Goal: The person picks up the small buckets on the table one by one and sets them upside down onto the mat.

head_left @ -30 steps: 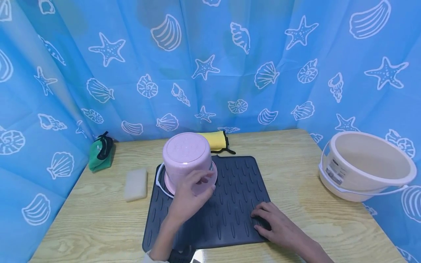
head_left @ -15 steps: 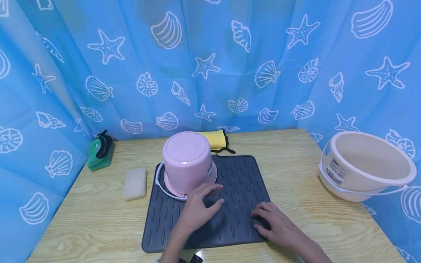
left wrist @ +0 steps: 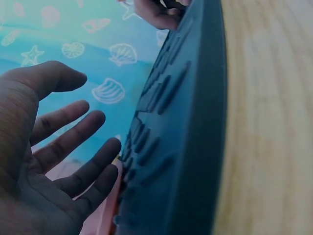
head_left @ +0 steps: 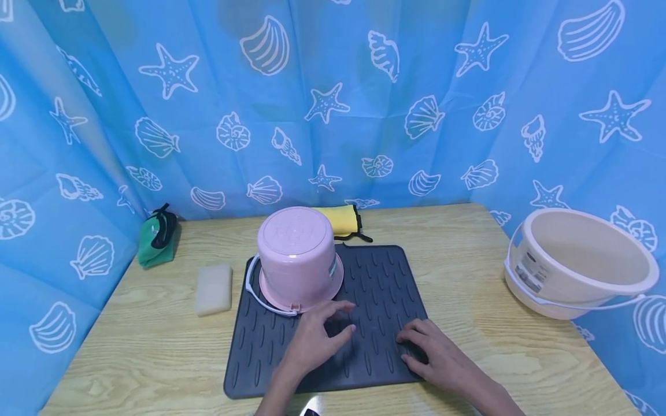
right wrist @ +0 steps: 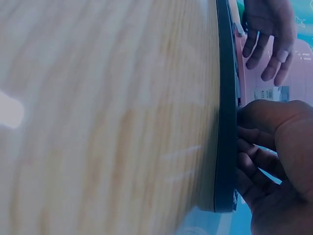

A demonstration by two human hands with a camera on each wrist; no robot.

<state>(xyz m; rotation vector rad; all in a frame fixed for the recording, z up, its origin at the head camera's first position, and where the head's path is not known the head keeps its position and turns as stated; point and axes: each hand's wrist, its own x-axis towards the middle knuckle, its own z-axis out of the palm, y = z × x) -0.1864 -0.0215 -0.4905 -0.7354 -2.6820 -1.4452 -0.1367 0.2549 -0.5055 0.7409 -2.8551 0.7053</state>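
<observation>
A pink bucket (head_left: 296, 266) stands upside down at the back left of a black ridged drying mat (head_left: 377, 294), its white handle (head_left: 253, 286) lying around the left side of the rim. Just in front of the bucket, my left hand (head_left: 314, 342) hovers over the mat with thumb and fingers apart. In the left wrist view nothing lies between the fingers (left wrist: 73, 142) of that hand. My right hand (head_left: 439, 359) rests at the mat's right edge, fingers loosely bent and fingertips down on the mat. The right wrist view shows this hand (right wrist: 274, 156) low beside the mat's edge, holding nothing.
A whitish sponge block (head_left: 214, 289) lies left of the mat, with a green cloth bundle (head_left: 158, 238) behind it. A yellow rolled cloth (head_left: 340, 221) with black trim lies behind the bucket. At the right table edge stands a cream basin (head_left: 577, 266). Blue curtains surround the table.
My left hand has drawn back from the bucket's front side toward me, uncovering the rim and handle joint. The bucket stays in place, and my right hand has not moved.
</observation>
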